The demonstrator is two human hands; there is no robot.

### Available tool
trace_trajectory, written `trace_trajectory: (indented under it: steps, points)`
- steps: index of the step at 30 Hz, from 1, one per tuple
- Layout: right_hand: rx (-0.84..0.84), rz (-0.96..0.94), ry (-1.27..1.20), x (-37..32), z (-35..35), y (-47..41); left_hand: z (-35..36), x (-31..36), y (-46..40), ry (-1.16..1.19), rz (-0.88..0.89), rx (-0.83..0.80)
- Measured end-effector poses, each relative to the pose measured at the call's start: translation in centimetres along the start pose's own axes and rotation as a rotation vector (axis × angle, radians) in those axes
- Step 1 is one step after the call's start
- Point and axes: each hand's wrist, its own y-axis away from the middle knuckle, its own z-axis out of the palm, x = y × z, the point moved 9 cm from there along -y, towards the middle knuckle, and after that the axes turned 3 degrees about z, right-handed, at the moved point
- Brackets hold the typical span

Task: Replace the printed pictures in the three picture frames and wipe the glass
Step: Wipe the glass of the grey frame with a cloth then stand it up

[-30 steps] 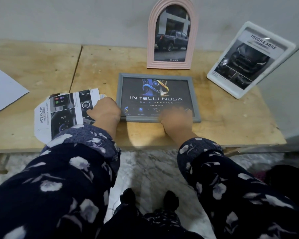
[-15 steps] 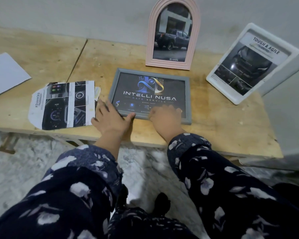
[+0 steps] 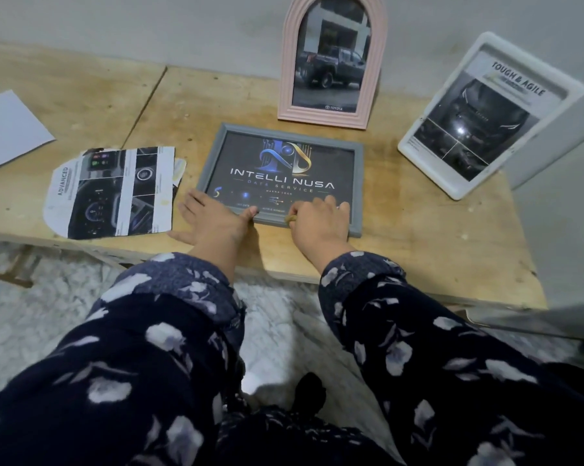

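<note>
Head view, rectangular grey frame [image 3: 358, 183], both hands touching

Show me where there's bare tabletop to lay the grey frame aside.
Widest bare wood lies on the table right of the grey frame, in front of the white frame. Another patch sits behind the loose print, between the white sheet and the pink frame. It is crowded between print and grey frame, where the left hand rests.

- Long, loose sleeves cover both arms down to the wrists.
- The sleeve fabric is dark navy, printed with pale grey-white flower and leaf shapes.
- The left hand [image 3: 213, 220] and right hand [image 3: 317, 222] are bare.
</note>
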Motion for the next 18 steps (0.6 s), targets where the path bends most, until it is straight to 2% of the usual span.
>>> trace_trajectory:
  steps: [14,18]
  points:
    - [0.017,0.113,0.104,7.8,-0.8,2.0,0.1,-0.2,0.3,-0.008,-0.024,0.002]
    - [0.036,0.063,0.308,8.1,-2.0,2.1,-0.2,0.1,0.3,-0.032,-0.026,0.009]
